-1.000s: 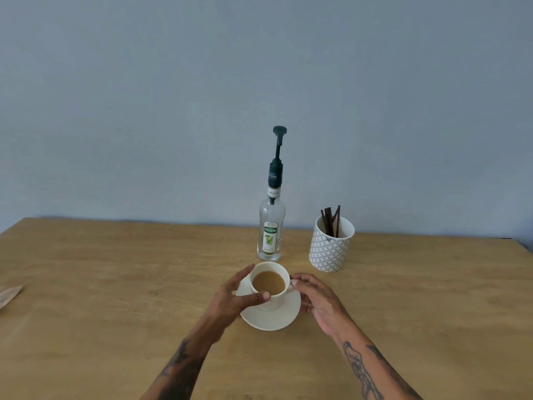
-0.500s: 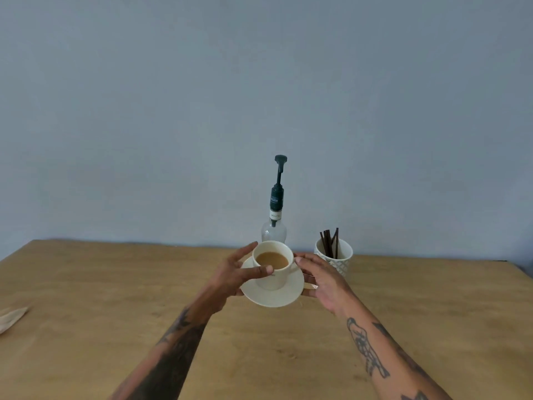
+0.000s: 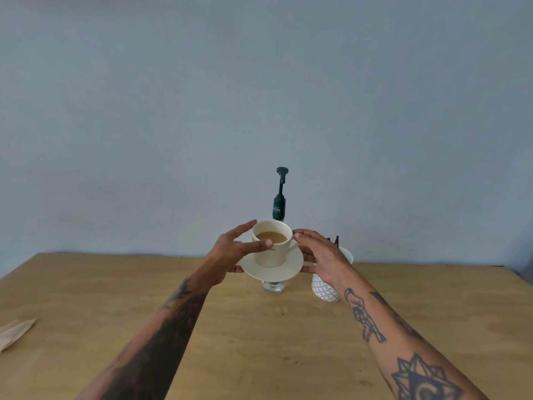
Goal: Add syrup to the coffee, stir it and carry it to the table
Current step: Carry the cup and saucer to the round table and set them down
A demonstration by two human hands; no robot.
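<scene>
A cream cup (image 3: 274, 254) of milky coffee stands on a cream saucer (image 3: 281, 272), both held in the air above the wooden table (image 3: 259, 336). My left hand (image 3: 230, 252) grips the saucer's left edge, thumb pressed against the cup's side. My right hand (image 3: 320, 256) holds the saucer's right edge, fingers near the cup's handle. Behind the cup stands the syrup bottle (image 3: 279, 209) with a dark green pump, its glass base showing under the saucer.
A white patterned holder (image 3: 324, 288) with dark stir sticks stands right of the bottle, partly hidden by my right hand. A pale wooden piece (image 3: 14, 332) lies at the table's left edge. A grey wall runs behind the table.
Both hands have lifted the cup and saucer off the table and raised them until they cover the bottle's body. The view has tilted upward.
</scene>
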